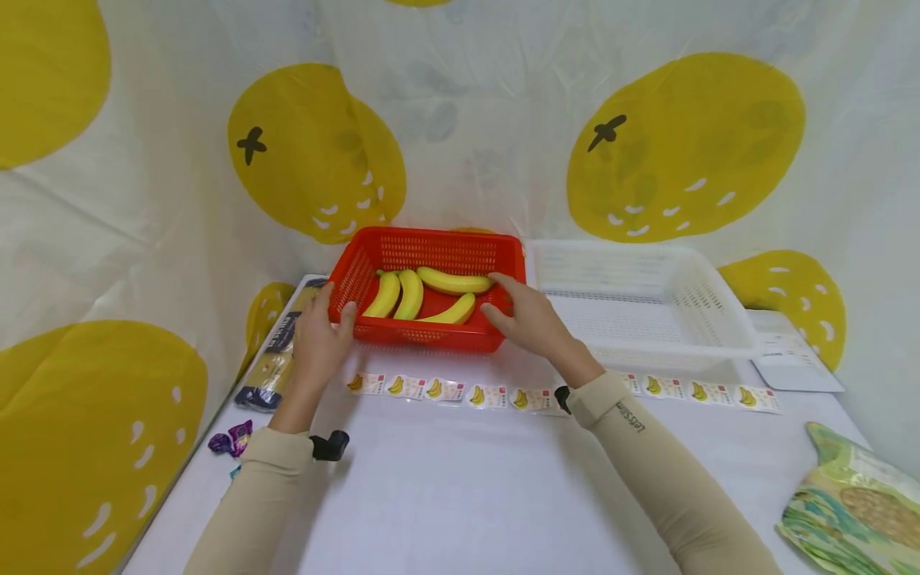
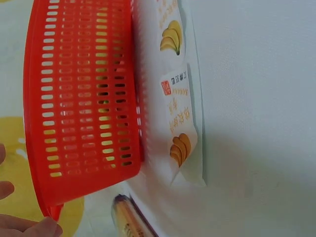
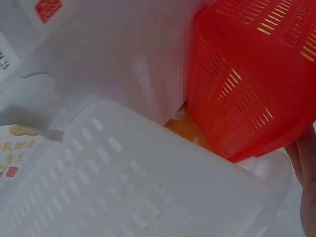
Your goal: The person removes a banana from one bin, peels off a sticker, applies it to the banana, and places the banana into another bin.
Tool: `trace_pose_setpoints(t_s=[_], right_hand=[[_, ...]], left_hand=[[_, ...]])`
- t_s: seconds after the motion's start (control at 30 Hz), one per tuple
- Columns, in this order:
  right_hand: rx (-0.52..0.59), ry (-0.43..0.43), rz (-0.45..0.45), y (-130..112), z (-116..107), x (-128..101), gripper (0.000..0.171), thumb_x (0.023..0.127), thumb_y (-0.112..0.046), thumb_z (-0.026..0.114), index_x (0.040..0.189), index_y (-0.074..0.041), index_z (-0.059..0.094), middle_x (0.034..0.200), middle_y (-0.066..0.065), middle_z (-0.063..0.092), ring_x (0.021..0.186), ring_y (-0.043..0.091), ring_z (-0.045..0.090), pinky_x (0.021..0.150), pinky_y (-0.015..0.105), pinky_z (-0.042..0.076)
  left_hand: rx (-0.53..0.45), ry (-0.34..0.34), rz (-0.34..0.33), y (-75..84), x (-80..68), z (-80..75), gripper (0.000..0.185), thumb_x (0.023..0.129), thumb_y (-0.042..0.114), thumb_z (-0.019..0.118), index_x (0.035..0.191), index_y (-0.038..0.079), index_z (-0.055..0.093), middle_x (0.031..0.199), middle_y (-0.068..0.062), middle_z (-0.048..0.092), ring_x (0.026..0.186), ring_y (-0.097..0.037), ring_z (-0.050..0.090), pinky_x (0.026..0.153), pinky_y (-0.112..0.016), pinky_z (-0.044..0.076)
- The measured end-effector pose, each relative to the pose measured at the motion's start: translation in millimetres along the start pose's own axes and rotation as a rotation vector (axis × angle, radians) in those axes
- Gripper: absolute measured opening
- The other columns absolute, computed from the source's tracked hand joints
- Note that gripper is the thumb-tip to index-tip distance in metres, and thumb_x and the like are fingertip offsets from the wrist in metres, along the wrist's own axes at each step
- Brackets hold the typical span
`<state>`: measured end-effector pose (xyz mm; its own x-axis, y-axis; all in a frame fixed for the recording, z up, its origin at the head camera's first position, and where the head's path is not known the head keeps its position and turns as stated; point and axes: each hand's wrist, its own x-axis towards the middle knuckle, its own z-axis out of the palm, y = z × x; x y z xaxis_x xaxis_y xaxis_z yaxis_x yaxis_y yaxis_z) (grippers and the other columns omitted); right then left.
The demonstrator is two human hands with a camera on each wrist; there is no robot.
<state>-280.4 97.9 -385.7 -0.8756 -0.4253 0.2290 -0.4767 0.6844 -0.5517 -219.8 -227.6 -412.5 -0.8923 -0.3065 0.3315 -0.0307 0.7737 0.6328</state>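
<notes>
Head view: my left hand (image 1: 319, 335) and right hand (image 1: 528, 319) grip the red basket (image 1: 431, 339) by its ends, fingers curled over the rims; four bananas (image 1: 424, 294) inside. It sits on the desk beside the white basket (image 1: 647, 319). Left wrist: slotted red wall, banana labels (image 2: 180, 123) underneath. Right wrist: both baskets nearly touching; an uneven lift could roll bananas or knock the white one.

Snack bag (image 1: 855, 511) cut off at right edge, label print (image 1: 446, 391) too small to read
</notes>
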Motion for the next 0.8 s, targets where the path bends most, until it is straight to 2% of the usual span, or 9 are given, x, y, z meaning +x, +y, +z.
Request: trace_pose_setpoints(t_s=[0.13, 0.2, 0.27, 0.37, 0.5, 0.57, 0.63, 0.73, 0.8], right_hand=[[0.042, -0.086, -0.001, 2.3, 2.9, 13.4, 0.059, 0.100, -0.029, 0.065, 0.152, -0.013, 0.044, 0.115, 0.011, 0.068, 0.085, 0.026, 0.058, 0.079, 0.039, 0.054], [0.062, -0.130, 0.000, 3.4, 3.7, 18.3, 0.060, 0.100, -0.026, 0.066, 0.154, -0.015, 0.042, 0.125, 0.010, 0.066, 0.093, 0.026, 0.059, 0.085, 0.039, 0.054], [0.077, -0.170, 0.004, 4.1, 4.6, 22.8, 0.060, 0.100, -0.024, 0.066, 0.154, -0.017, 0.042, 0.126, 0.010, 0.065, 0.095, 0.026, 0.059, 0.086, 0.040, 0.054], [0.099, -0.235, 0.021, 5.9, 7.2, 29.9, 0.059, 0.100, -0.024, 0.066, 0.154, -0.018, 0.042, 0.145, 0.008, 0.056, 0.115, 0.027, 0.058, 0.101, 0.044, 0.053], [0.102, -0.302, 0.037, 9.2, 9.2, 41.2, 0.058, 0.100, -0.023, 0.066, 0.153, -0.017, 0.043, 0.150, 0.010, 0.052, 0.127, 0.031, 0.056, 0.107, 0.047, 0.051], [0.092, -0.320, 0.038, 10.6, 9.6, 47.1, 0.058, 0.100, -0.022, 0.066, 0.153, -0.017, 0.044, 0.152, 0.012, 0.051, 0.132, 0.033, 0.054, 0.110, 0.049, 0.049], [0.082, -0.338, 0.044, 10.6, 9.8, 52.5, 0.057, 0.100, -0.023, 0.066, 0.152, -0.019, 0.045, 0.153, 0.012, 0.051, 0.136, 0.034, 0.051, 0.112, 0.050, 0.047], [0.072, -0.372, 0.053, 9.7, 12.4, 59.7, 0.056, 0.099, -0.025, 0.066, 0.151, -0.021, 0.046, 0.154, 0.012, 0.050, 0.141, 0.035, 0.047, 0.114, 0.051, 0.044], [0.073, -0.391, 0.066, 8.7, 15.2, 63.5, 0.054, 0.099, -0.025, 0.067, 0.150, -0.022, 0.048, 0.153, 0.012, 0.051, 0.141, 0.034, 0.047, 0.115, 0.051, 0.044]], left_hand=[[-0.014, -0.010, -0.009, -4.4, 0.1, -1.3, 0.058, 0.105, 0.034, 0.054, 0.155, 0.008, 0.041, 0.147, -0.026, 0.050, 0.129, -0.046, 0.053, 0.106, -0.065, 0.046], [-0.024, -0.003, 0.000, -6.8, 0.6, -1.3, 0.055, 0.105, 0.032, 0.055, 0.153, 0.008, 0.044, 0.148, -0.026, 0.050, 0.129, -0.047, 0.052, 0.107, -0.065, 0.044], [-0.034, 0.010, 0.015, -9.4, 1.5, -0.9, 0.052, 0.105, 0.029, 0.055, 0.151, 0.007, 0.047, 0.147, -0.027, 0.052, 0.129, -0.049, 0.053, 0.109, -0.065, 0.042], [-0.051, 0.022, 0.024, -12.7, 2.4, -0.2, 0.048, 0.104, 0.026, 0.057, 0.148, 0.006, 0.052, 0.147, -0.027, 0.053, 0.133, -0.050, 0.051, 0.112, -0.065, 0.038], [-0.074, 0.042, 0.031, -15.0, 2.4, 0.7, 0.045, 0.103, 0.023, 0.059, 0.144, 0.004, 0.056, 0.144, -0.025, 0.057, 0.134, -0.046, 0.053, 0.112, -0.061, 0.041], [-0.092, 0.063, 0.023, -15.6, 3.0, 0.8, 0.043, 0.103, 0.021, 0.060, 0.142, 0.004, 0.058, 0.130, -0.027, 0.065, 0.117, -0.045, 0.063, 0.100, -0.057, 0.050], [-0.116, 0.079, 0.008, -15.9, 3.5, 0.3, 0.042, 0.102, 0.019, 0.060, 0.141, 0.003, 0.059, 0.111, -0.030, 0.068, 0.096, -0.044, 0.064, 0.082, -0.049, 0.053], [-0.174, 0.091, -0.047, -18.2, 5.5, 0.0, 0.041, 0.102, 0.015, 0.060, 0.141, 0.003, 0.059, 0.108, -0.029, 0.069, 0.083, -0.038, 0.064, 0.066, -0.027, 0.047], [-0.221, 0.088, -0.098, -20.2, 6.5, -0.4, 0.041, 0.102, 0.013, 0.059, 0.142, 0.003, 0.058, 0.123, -0.028, 0.068, 0.091, -0.037, 0.066, 0.065, -0.013, 0.043]])
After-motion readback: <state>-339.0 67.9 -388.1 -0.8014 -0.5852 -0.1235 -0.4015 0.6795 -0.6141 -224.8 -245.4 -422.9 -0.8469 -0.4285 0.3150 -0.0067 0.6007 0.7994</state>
